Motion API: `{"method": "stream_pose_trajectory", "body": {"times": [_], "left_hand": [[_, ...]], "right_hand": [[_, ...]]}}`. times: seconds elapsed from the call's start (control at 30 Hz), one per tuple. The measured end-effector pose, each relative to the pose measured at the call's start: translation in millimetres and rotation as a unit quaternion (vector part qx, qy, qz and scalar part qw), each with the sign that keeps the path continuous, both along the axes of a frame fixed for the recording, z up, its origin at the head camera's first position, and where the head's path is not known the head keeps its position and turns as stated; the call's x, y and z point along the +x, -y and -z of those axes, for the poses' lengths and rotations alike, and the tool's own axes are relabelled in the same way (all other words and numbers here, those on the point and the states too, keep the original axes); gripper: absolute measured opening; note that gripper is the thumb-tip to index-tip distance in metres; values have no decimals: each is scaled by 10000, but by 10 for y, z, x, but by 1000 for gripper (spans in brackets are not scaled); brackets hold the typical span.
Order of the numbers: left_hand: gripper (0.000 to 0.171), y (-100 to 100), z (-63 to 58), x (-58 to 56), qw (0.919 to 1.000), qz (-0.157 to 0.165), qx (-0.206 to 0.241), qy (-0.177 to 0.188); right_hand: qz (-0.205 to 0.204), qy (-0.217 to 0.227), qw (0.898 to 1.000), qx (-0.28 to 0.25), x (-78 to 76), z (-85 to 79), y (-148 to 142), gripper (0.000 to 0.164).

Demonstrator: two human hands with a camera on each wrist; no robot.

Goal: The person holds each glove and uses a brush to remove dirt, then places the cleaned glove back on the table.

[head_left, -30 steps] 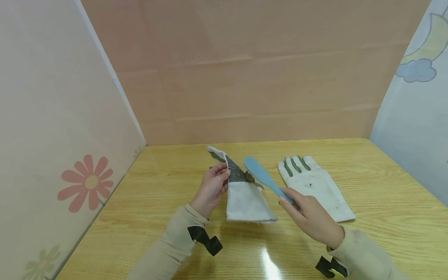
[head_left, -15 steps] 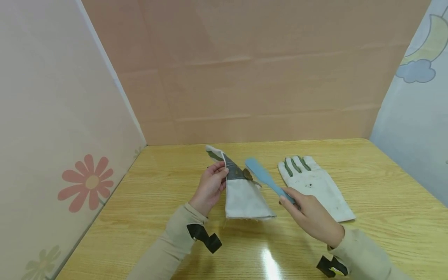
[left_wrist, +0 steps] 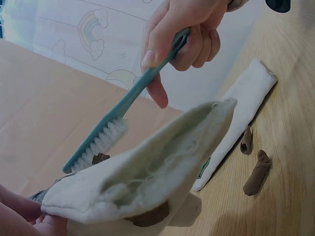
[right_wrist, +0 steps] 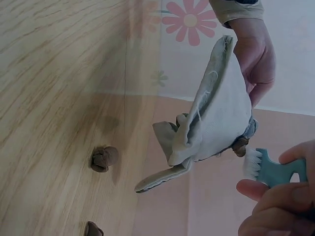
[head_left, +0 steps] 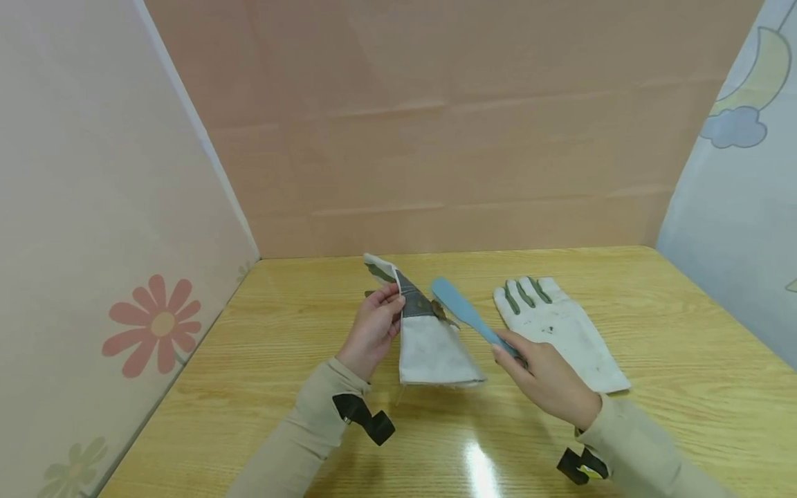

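Note:
My left hand [head_left: 372,328] pinches a white work glove [head_left: 436,353] with a grey band by its edge and holds it raised off the table. Brown lumps cling to this glove; one brown lump [right_wrist: 240,146] sits on its side near the brush. My right hand [head_left: 548,377] grips a blue brush [head_left: 463,304] by its handle. In the left wrist view its white bristles [left_wrist: 106,140] face the glove and lie close to a lump; I cannot tell whether they touch. The glove's frayed cuff opening shows in both wrist views.
A second white glove [head_left: 563,339] with green strips on its fingers lies flat at the right of the wooden table [head_left: 249,387]. Brown pieces [left_wrist: 257,173] lie on the tabletop in the wrist views. A tan panel [head_left: 461,138] stands behind, with patterned walls at both sides.
The held glove has risen slightly and shifted a little left with my left hand. My right hand and the brush have also shifted slightly left.

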State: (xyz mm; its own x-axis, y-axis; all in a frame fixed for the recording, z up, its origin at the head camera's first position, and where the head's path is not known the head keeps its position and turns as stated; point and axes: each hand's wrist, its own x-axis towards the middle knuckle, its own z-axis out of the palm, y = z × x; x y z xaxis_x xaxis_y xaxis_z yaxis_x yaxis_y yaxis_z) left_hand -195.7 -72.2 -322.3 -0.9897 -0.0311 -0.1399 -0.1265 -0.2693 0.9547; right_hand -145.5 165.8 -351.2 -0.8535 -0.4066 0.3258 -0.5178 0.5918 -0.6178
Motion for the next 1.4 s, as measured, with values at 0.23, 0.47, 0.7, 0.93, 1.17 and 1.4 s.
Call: {"method": "stream_pose_trajectory", "body": {"times": [0.23,0.47,0.7,0.93,1.17,1.4], "left_hand": [[32,-1,1,5,10000,-39,45,-6],[32,-19,10,16,10000,31,69,-42],[32,-10,26,23,9999,-75,100,-10],[32,7,28,18,9998,-119,145,-38],[33,24,18,28,9999,-141,7,27],[33,33,9,23,9998,-203,-67,31]], "right_hand": [[1,-154,9997,-183,5,-25,9,14],[-176,-29,9997,-190,43,-3,47,23],[80,255,9996,60,62,43,-5,24],[263,179,9995,55,69,63,-64,19],[260,317,9991,135,72,73,-118,20],[425,509,9972,345,87,129,-204,21]]}}
